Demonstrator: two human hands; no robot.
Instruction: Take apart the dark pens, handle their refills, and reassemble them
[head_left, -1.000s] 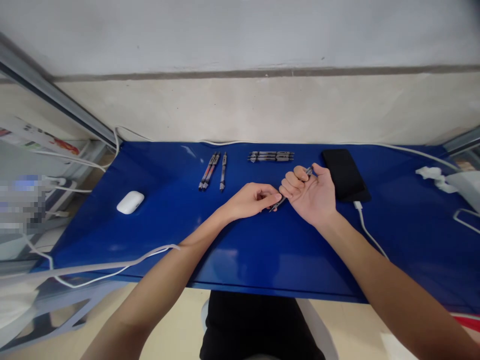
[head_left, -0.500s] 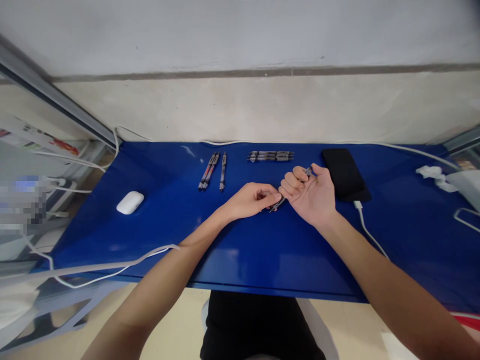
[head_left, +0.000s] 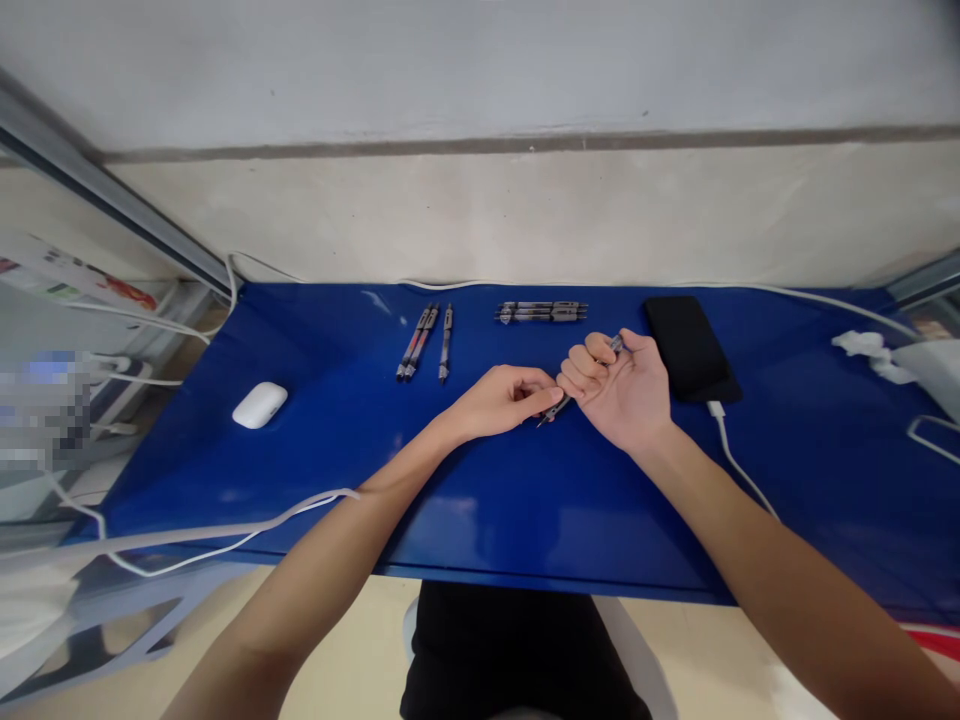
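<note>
Both hands grip one dark pen held slanted over the blue table. My left hand pinches it near its lower end between thumb and fingers. My right hand is curled around the upper part, palm up, and the pen's other end shows by the thumb. Most of the barrel is hidden by the fingers. Beyond my hands lies a sideways group of pens. To the left, two pens lie side by side, with a single pen just right of them.
A black phone with a white cable lies right of my right hand. A white earbud case sits at the left. Another white cable crosses by my left forearm. The wall rises behind the table.
</note>
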